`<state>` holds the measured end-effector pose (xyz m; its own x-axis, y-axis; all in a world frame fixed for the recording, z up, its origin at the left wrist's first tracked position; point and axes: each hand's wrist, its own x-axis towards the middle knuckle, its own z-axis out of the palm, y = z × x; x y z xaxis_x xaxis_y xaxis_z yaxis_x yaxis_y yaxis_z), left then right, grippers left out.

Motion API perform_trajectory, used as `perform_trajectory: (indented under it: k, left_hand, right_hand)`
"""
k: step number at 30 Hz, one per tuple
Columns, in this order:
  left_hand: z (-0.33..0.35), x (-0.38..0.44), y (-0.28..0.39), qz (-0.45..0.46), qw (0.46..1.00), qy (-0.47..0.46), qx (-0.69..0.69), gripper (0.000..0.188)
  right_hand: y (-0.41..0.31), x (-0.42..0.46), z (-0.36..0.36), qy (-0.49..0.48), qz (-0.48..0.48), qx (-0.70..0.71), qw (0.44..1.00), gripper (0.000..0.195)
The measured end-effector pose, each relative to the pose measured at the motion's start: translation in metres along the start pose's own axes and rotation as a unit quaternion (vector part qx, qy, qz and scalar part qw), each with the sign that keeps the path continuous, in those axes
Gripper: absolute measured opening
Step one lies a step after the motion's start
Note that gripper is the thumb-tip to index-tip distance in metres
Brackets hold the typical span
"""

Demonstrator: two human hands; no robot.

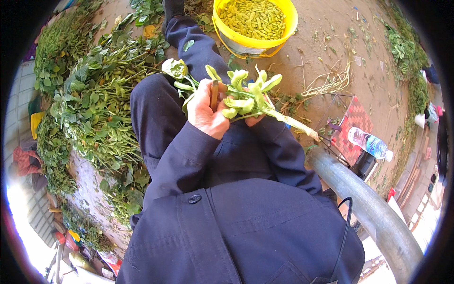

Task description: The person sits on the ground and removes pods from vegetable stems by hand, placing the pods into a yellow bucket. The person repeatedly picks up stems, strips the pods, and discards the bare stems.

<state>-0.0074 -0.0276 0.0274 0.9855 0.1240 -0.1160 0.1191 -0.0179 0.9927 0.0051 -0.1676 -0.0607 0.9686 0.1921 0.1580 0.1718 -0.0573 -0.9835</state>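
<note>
My left hand (208, 110) is closed around the leafy end of a soybean stalk, with a small brown stick-like piece (214, 95) upright between its fingers. I cannot tell what that piece is. Plump green pods (242, 104) cluster on the stalk (291, 120), whose bare, pale end points to the lower right. My right hand (253, 120) is at the stalk from behind, mostly covered by the pods. Beyond my knees stands a yellow-rimmed bucket (254, 43) filled with loose green pods.
Heaped soybean plants (103, 96) lie left of my legs. Stripped stalks (328, 83) rest on the ground at right. Near them are a red woven-pattern seat (351, 131), a plastic water bottle (369, 143) and a thick metal pole (365, 198). A person (26, 161) is at far left.
</note>
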Motion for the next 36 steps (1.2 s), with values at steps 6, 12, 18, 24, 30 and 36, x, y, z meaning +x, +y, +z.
perform_trajectory:
  k: [6,12,18,24,30,36]
  left_hand:
    - [0.000,0.002,-0.008,0.191,0.965,0.032,0.177,0.026]
    - [-0.024,0.005,0.018,0.049,0.997,0.066,0.008,0.019]
    - [-0.016,-0.008,0.000,-0.045,0.951,0.120,-0.280,0.020]
    - [-0.001,-0.017,-0.022,-0.030,0.974,0.082,-0.208,0.020]
    - [0.009,-0.013,-0.014,-0.024,0.988,0.067,-0.140,0.020]
    - [0.013,-0.010,-0.018,-0.015,0.994,0.050,-0.098,0.015]
  right_hand:
    - [-0.004,0.013,0.002,-0.038,-0.076,-0.122,0.989,0.018]
    - [-0.033,0.041,0.007,-0.101,-0.018,-0.026,0.994,0.034]
    - [-0.013,0.044,0.012,-0.074,-0.141,-0.126,0.979,0.022]
    - [-0.002,0.028,0.004,-0.078,-0.099,-0.176,0.976,0.020]
    - [0.007,0.004,-0.005,-0.091,0.014,-0.249,0.964,0.022]
    - [-0.059,-0.025,-0.040,-0.157,0.140,-0.112,0.971,0.019]
